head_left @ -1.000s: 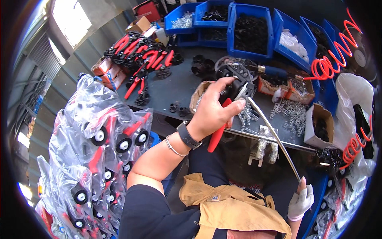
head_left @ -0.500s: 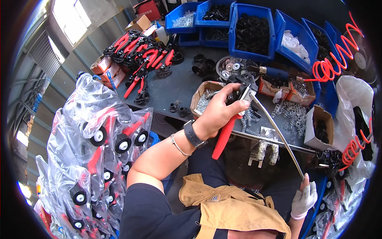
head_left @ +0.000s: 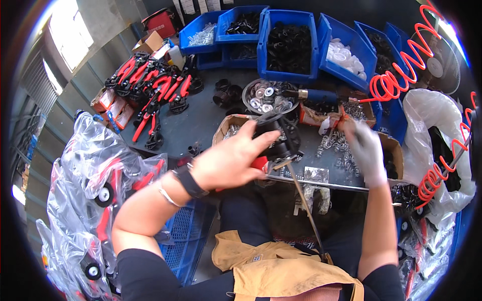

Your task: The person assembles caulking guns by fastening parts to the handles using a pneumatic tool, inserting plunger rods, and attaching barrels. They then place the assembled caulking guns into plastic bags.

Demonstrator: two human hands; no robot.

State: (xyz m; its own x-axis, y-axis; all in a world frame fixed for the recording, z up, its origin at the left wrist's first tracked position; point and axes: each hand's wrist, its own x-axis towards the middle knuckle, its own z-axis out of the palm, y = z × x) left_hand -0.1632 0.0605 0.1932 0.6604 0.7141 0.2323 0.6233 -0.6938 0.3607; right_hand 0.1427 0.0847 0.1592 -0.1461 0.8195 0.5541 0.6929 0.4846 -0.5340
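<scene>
Fisheye view down from the head

The left head-worn camera looks down and forward past the apron [head_left: 293,268] at the lower edge; left hand [head_left: 232,153] and right hand [head_left: 366,150] are near, the bench [head_left: 201,119] reaching beyond, blue bins [head_left: 287,77] farther off.

Motion blurs the gloved right hand [head_left: 366,153], obscuring its grasp. The left hand [head_left: 228,158] partly hides the black tool [head_left: 284,147]. Far papers [head_left: 188,6] are cut off above.

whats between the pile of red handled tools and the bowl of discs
In the head view, black cup-shaped parts sit on the bench between the red-handled tools and the bowl.
</scene>
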